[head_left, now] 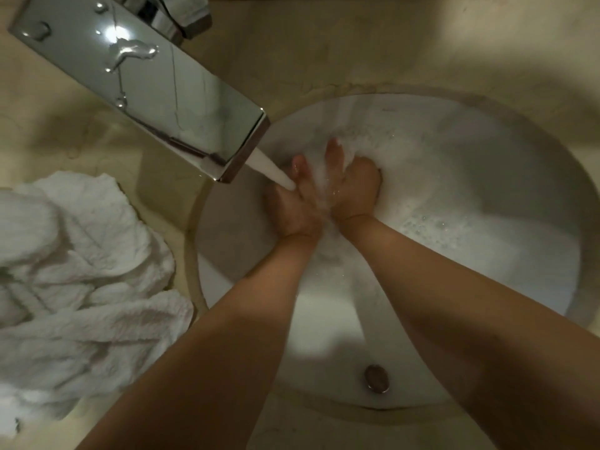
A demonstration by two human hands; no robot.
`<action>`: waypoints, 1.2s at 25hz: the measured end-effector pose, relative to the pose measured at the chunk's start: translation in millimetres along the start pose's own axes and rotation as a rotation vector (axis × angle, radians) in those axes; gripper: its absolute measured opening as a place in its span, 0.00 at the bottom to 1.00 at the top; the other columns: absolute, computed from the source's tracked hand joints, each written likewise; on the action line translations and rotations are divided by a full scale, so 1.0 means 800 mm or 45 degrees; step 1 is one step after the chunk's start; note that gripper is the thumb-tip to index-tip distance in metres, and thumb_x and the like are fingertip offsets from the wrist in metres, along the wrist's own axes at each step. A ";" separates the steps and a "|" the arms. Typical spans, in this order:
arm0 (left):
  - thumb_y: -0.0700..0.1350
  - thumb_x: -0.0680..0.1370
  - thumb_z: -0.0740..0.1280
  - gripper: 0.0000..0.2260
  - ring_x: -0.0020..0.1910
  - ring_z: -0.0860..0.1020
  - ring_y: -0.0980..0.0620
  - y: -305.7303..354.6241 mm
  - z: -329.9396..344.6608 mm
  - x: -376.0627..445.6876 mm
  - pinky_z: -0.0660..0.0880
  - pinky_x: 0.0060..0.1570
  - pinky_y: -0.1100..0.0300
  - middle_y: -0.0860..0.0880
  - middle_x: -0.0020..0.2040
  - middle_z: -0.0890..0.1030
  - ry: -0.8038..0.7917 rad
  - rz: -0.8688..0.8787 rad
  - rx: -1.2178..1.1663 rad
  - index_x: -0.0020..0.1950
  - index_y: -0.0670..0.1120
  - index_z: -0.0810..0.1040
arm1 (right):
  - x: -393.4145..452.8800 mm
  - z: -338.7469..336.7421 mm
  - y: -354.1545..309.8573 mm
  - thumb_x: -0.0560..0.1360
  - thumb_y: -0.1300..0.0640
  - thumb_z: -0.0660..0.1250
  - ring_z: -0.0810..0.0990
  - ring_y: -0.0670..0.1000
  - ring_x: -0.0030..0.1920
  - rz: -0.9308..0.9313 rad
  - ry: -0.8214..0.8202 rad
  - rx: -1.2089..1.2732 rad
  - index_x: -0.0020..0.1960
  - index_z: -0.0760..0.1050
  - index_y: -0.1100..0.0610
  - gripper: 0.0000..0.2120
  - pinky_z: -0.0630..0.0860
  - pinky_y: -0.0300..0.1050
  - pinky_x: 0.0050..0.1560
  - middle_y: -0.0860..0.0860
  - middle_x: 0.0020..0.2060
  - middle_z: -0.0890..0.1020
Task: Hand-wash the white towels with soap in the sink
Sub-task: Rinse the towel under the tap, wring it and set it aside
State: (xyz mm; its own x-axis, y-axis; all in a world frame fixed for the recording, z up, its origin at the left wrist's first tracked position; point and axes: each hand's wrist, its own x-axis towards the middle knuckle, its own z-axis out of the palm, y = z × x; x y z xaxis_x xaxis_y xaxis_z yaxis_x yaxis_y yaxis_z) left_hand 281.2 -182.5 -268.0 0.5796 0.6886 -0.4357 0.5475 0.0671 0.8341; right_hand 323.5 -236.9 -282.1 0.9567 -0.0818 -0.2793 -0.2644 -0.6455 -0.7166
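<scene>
In the sink (535, 196), foam-covered towel (431, 177) under both hands' fingers (334, 151).

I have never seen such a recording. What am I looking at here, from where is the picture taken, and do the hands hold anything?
There is no machine: a person wears a camera on the head, looking down at their own arms. The left hand and right hand are together under the stream from the chrome faucet, in foamy water in the white sink. Foam and blur hide whether they hold anything. A pile of white towels lies on the beige counter, left of the sink. The overflow hole sits on the sink's near wall.
</scene>
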 end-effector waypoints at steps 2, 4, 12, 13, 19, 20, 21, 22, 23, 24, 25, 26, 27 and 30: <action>0.64 0.77 0.56 0.22 0.46 0.81 0.57 0.004 0.001 0.001 0.70 0.45 0.68 0.51 0.43 0.84 0.003 0.031 -0.033 0.51 0.50 0.83 | -0.004 -0.004 -0.007 0.83 0.44 0.57 0.78 0.52 0.31 0.042 -0.060 -0.022 0.28 0.72 0.57 0.28 0.69 0.43 0.37 0.50 0.25 0.76; 0.57 0.82 0.59 0.14 0.43 0.79 0.68 0.021 -0.003 0.001 0.70 0.45 0.72 0.56 0.43 0.82 -0.061 -0.067 -0.110 0.51 0.50 0.81 | -0.008 -0.016 -0.017 0.82 0.42 0.56 0.79 0.52 0.31 0.115 -0.109 0.057 0.26 0.70 0.55 0.30 0.73 0.47 0.38 0.51 0.24 0.76; 0.64 0.75 0.68 0.25 0.49 0.80 0.62 0.059 -0.040 -0.037 0.73 0.47 0.68 0.53 0.52 0.83 -0.246 -0.293 -0.183 0.61 0.47 0.79 | -0.032 -0.099 -0.089 0.79 0.44 0.64 0.76 0.47 0.32 0.596 0.002 0.879 0.32 0.70 0.54 0.21 0.74 0.46 0.40 0.47 0.26 0.75; 0.67 0.73 0.68 0.26 0.49 0.81 0.59 0.056 -0.046 -0.037 0.74 0.49 0.64 0.53 0.51 0.84 -0.245 -0.338 -0.197 0.59 0.47 0.81 | -0.035 -0.103 -0.094 0.79 0.45 0.65 0.78 0.48 0.33 0.609 -0.024 0.945 0.34 0.71 0.55 0.20 0.76 0.47 0.42 0.47 0.27 0.77; 0.58 0.73 0.72 0.18 0.46 0.82 0.54 0.087 -0.070 -0.040 0.75 0.48 0.66 0.50 0.44 0.83 0.154 -0.024 -0.276 0.47 0.42 0.80 | -0.052 -0.095 -0.119 0.76 0.48 0.68 0.79 0.56 0.38 0.491 -0.166 1.042 0.38 0.75 0.65 0.20 0.77 0.54 0.40 0.60 0.36 0.78; 0.60 0.70 0.72 0.19 0.45 0.82 0.55 0.090 -0.074 -0.043 0.75 0.48 0.64 0.51 0.42 0.83 0.168 0.033 -0.294 0.44 0.44 0.80 | -0.052 -0.094 -0.118 0.77 0.48 0.67 0.79 0.56 0.37 0.468 -0.170 1.028 0.37 0.76 0.62 0.19 0.76 0.51 0.39 0.60 0.34 0.78; 0.61 0.67 0.72 0.19 0.43 0.81 0.56 0.091 -0.076 -0.043 0.76 0.48 0.61 0.52 0.41 0.82 0.158 0.055 -0.298 0.42 0.45 0.78 | -0.052 -0.093 -0.115 0.78 0.49 0.67 0.80 0.55 0.36 0.441 -0.165 0.997 0.35 0.76 0.61 0.18 0.76 0.49 0.39 0.59 0.33 0.79; 0.61 0.68 0.73 0.19 0.41 0.80 0.57 0.093 -0.077 -0.044 0.76 0.48 0.59 0.53 0.40 0.81 0.134 0.061 -0.289 0.42 0.46 0.77 | -0.051 -0.093 -0.109 0.78 0.49 0.67 0.80 0.54 0.35 0.412 -0.158 0.959 0.35 0.76 0.62 0.19 0.76 0.48 0.39 0.60 0.32 0.80; 0.59 0.69 0.74 0.18 0.40 0.80 0.58 0.091 -0.075 -0.043 0.77 0.48 0.57 0.54 0.39 0.80 0.094 0.052 -0.255 0.43 0.46 0.77 | -0.051 -0.091 -0.100 0.79 0.50 0.66 0.80 0.53 0.35 0.374 -0.146 0.902 0.36 0.76 0.63 0.20 0.76 0.49 0.39 0.61 0.32 0.80; 0.59 0.71 0.74 0.16 0.40 0.80 0.59 0.089 -0.071 -0.043 0.79 0.49 0.55 0.56 0.40 0.80 0.045 0.046 -0.216 0.45 0.48 0.78 | -0.052 -0.090 -0.090 0.79 0.50 0.66 0.79 0.51 0.35 0.339 -0.137 0.838 0.36 0.76 0.64 0.20 0.76 0.50 0.40 0.62 0.33 0.80; 0.60 0.71 0.74 0.15 0.41 0.81 0.59 0.084 -0.066 -0.039 0.80 0.51 0.54 0.57 0.40 0.81 0.018 0.032 -0.186 0.47 0.50 0.79 | -0.053 -0.088 -0.079 0.79 0.49 0.65 0.79 0.49 0.35 0.308 -0.134 0.773 0.36 0.76 0.62 0.19 0.76 0.50 0.40 0.59 0.33 0.80; 0.63 0.69 0.74 0.16 0.42 0.82 0.60 0.082 -0.060 -0.037 0.80 0.52 0.55 0.58 0.41 0.82 0.003 0.011 -0.170 0.46 0.53 0.79 | -0.054 -0.086 -0.070 0.79 0.49 0.65 0.79 0.47 0.35 0.287 -0.135 0.710 0.37 0.76 0.59 0.17 0.76 0.49 0.41 0.54 0.32 0.80; 0.65 0.68 0.73 0.17 0.42 0.82 0.60 0.079 -0.055 -0.035 0.80 0.51 0.56 0.58 0.40 0.82 -0.015 -0.020 -0.161 0.44 0.54 0.78 | -0.056 -0.084 -0.061 0.79 0.48 0.64 0.80 0.45 0.36 0.267 -0.138 0.657 0.39 0.75 0.55 0.14 0.76 0.46 0.41 0.49 0.33 0.80; 0.58 0.75 0.73 0.13 0.37 0.82 0.58 0.068 -0.044 -0.034 0.79 0.44 0.59 0.56 0.34 0.83 -0.099 -0.089 -0.159 0.38 0.50 0.80 | -0.057 -0.081 -0.041 0.79 0.52 0.62 0.80 0.41 0.46 0.142 -0.157 0.528 0.53 0.77 0.51 0.07 0.75 0.36 0.48 0.45 0.46 0.82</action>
State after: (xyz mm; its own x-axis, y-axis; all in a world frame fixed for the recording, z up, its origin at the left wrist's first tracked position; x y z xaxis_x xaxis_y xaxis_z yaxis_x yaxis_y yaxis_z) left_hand 274.0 -172.4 -198.5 0.5904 0.6215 -0.5150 0.5114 0.2056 0.8344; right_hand 296.1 -260.9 -204.6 0.9044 -0.0260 -0.4259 -0.4159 -0.2765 -0.8663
